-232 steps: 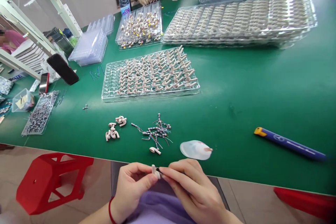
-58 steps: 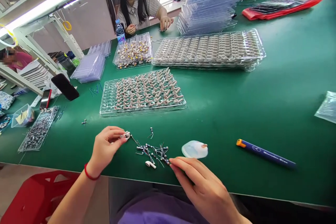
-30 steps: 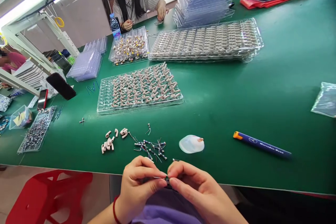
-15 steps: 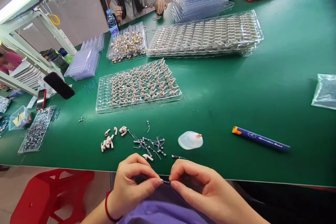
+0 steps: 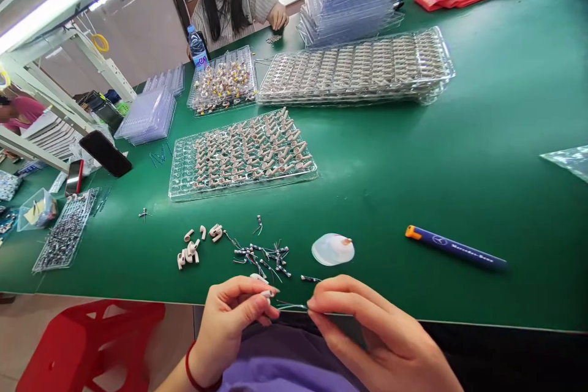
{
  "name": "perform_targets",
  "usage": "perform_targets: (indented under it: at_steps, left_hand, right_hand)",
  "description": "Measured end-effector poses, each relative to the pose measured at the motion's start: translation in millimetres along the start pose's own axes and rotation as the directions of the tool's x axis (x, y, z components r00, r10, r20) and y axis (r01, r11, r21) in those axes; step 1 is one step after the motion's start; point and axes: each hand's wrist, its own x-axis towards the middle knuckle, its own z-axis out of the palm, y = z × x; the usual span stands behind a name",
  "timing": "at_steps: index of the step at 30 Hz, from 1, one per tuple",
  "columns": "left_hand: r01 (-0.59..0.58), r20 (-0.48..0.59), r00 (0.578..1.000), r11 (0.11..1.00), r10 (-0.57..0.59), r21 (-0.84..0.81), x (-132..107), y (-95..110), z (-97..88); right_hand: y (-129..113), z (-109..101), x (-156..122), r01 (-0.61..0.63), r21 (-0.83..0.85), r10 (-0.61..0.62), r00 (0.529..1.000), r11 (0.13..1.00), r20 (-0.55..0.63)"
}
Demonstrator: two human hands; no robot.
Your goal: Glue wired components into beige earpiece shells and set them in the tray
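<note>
My left hand (image 5: 241, 305) is closed in a pinch on a small white plastic shell (image 5: 267, 295), partly covered by the fingers. My right hand (image 5: 367, 321) pinches a small wired part (image 5: 296, 306), whose thin wires stretch towards the left fingertips. Its body is mostly hidden by the right fingers, and I cannot tell whether the wires touch the shell. Just beyond the hands lies a loose pile of dark wired parts (image 5: 261, 254). To its left are several curved beige shells (image 5: 189, 253). One wired part (image 5: 310, 278) lies near the right knuckles.
A translucent dish (image 5: 333, 249) and a blue pen-shaped tool (image 5: 459, 248) lie on the green table (image 5: 390, 184). Farther back stand a tray of shells (image 5: 243, 150), a stack of filled trays (image 5: 358, 67) and a bottle (image 5: 197, 47). A person (image 5: 229, 0) sits opposite.
My hands have moved slightly up and apart at the fingertips. The wires now show between them, and the white shell shows in the left fingers. The person opposite has lowered one hand.
</note>
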Motion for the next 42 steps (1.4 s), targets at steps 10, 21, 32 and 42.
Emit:
perform_targets:
  at_steps: [10,21,32,42]
  left_hand:
    - [0.146,0.047,0.989,0.986,-0.142,-0.077,1.0,3.1,4.7]
    - [0.199,0.027,0.98,0.974,-0.197,-0.107,1.8,4.3,6.5]
    - [0.129,0.064,0.99,0.989,-0.124,-0.072,0.2,1.4,3.2]
    - [0.138,0.109,0.985,0.99,-0.136,-0.017,1.9,-1.7,1.3]
  right_hand:
    - [-1.0,-1.6,2.0,0.1,-0.106,-0.102,0.995,0.989,-0.014]
    - [-2.8,-1.2,-2.1,0.147,-0.126,-0.146,0.989,0.981,0.016]
    - [0.3,-1.9,-2.7,0.153,-0.093,-0.146,0.986,0.984,0.082]
    - [-2.8,-5.3,3.4,0.088,-0.026,-0.084,0.989,0.996,0.124]
